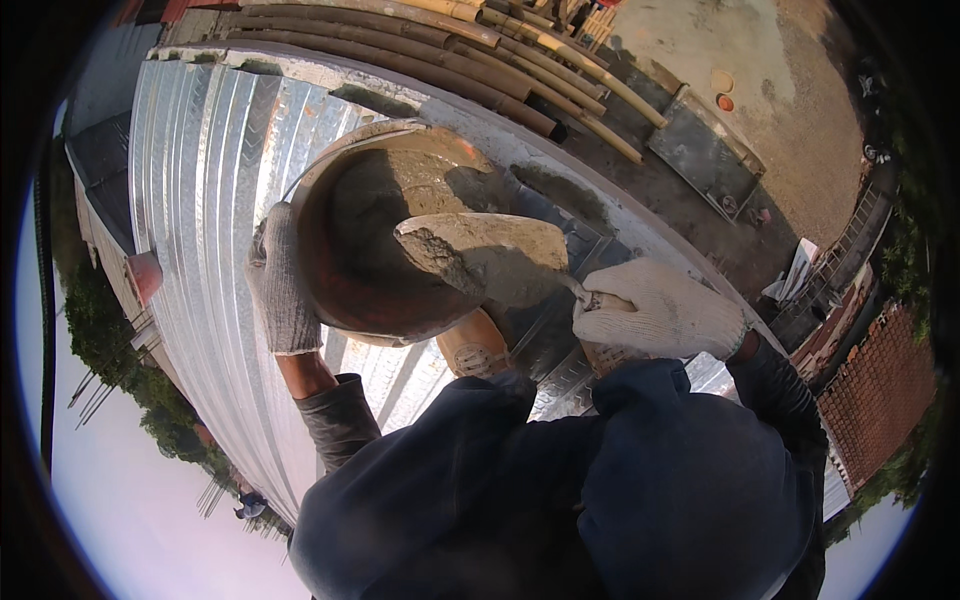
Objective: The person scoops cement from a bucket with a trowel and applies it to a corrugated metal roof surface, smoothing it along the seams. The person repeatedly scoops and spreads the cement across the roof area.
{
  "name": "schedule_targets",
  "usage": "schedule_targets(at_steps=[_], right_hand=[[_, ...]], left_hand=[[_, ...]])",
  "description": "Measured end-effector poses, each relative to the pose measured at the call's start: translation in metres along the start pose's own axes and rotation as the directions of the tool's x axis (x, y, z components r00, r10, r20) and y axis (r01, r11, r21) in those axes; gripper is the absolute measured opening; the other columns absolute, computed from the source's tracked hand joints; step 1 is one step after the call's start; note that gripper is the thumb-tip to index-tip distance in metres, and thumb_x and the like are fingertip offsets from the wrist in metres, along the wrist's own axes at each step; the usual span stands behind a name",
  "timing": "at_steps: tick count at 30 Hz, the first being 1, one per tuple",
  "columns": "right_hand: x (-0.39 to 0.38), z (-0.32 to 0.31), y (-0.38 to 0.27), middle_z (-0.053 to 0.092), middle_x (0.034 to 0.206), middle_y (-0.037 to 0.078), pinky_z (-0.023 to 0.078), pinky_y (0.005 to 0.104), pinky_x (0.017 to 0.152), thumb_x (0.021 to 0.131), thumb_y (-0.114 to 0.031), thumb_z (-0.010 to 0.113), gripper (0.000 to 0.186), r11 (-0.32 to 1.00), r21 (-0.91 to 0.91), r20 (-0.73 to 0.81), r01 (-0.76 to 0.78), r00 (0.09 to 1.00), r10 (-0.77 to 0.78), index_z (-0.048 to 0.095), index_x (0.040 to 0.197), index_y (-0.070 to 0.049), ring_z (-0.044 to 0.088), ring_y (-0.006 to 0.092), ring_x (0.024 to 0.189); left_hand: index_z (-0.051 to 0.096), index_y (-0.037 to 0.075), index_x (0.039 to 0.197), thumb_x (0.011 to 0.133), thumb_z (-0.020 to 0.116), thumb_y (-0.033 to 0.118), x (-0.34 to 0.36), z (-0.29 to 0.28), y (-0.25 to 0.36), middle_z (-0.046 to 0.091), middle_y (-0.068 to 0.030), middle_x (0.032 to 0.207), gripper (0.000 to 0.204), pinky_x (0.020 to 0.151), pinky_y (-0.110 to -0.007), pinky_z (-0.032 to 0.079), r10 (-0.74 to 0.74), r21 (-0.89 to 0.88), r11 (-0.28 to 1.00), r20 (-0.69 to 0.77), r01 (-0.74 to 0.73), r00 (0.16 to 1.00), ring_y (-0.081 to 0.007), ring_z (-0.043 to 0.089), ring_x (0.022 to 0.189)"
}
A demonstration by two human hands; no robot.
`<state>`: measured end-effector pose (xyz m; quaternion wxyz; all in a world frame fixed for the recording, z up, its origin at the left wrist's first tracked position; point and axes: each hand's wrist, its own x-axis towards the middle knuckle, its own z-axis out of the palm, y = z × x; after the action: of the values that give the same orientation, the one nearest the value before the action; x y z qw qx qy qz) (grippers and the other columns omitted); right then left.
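The right grip (660, 312) is clamped on the trowel (515, 245), over the right rim of the bucket (325, 255); the left grip (287, 285) clasps the bucket's left side. A wrist tilt could spill mortar (440, 262) outside.

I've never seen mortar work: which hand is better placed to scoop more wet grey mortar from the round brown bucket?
Probably the white-gloved right hand: it grips the mortar-coated metal trowel, which reaches over the bucket. The left hand, likewise white-gloved, is occupied holding the bucket's side.
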<state>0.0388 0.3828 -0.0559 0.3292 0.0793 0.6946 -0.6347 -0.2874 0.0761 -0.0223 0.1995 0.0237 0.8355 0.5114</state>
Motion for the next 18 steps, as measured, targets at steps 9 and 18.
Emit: schedule_targets(at_steps=[9,18], right_hand=[[-0.024,0.023,0.051,0.075,0.091,0.017,0.059,0.0496,0.075,0.099,-0.031,0.077,0.028,0.942,-0.235,-0.637,-0.238,0.77,0.036,0.072,0.105,-0.004,0.075,0.0405,0.082],[0.004,0.058,0.036,0.077,0.099,0.013,0.064,0.0439,0.075,0.089,-0.016,0.081,0.03,0.693,-0.568,-0.552,-0.444,0.83,0.08,0.067,0.113,-0.004,0.081,0.03,0.085]], left_hand=[[0.078,-0.002,0.122,0.117,0.068,0.035,0.019,-0.051,-0.052,0.08,-0.0053,0.108,0.039,0.084,-0.03,0.062,0.0,-0.11,0.994,-0.027,-0.003,1.0,-0.0119,0.071,0.094],[0.078,0.001,0.115,0.118,0.067,0.036,0.019,-0.042,-0.048,0.077,-0.002,0.104,0.037,0.082,-0.031,0.06,0.0,-0.11,0.994,-0.049,-0.006,0.999,-0.0104,0.069,0.092]])
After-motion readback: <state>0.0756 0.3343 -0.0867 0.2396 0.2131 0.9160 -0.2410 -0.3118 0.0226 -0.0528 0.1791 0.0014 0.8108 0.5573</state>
